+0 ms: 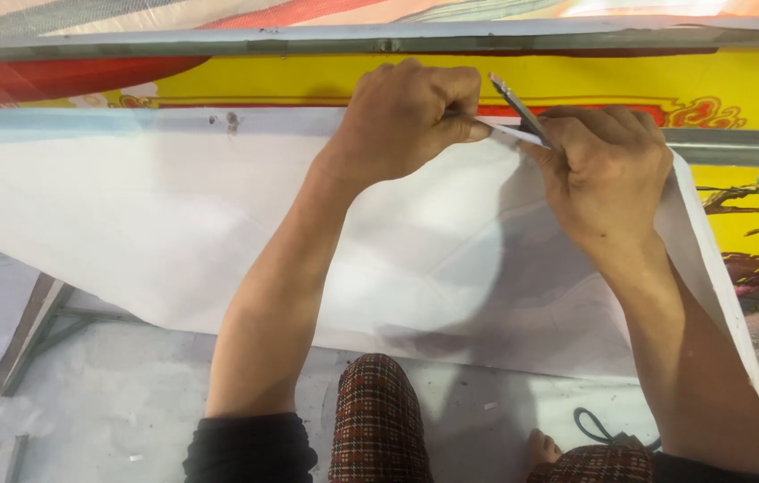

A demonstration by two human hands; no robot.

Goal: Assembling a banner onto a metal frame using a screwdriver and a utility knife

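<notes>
Here, two hands (406,116) (607,174), one blade (515,105)

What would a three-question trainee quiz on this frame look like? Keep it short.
1. True or false: the right hand holds a slim metal blade.
2. What does the left hand pinch? A) white sheet B) black cord C) metal frame bar
3. Fill in: the panel behind the sheet is mostly ____.

Key: 1 true; 2 A; 3 yellow.
</notes>
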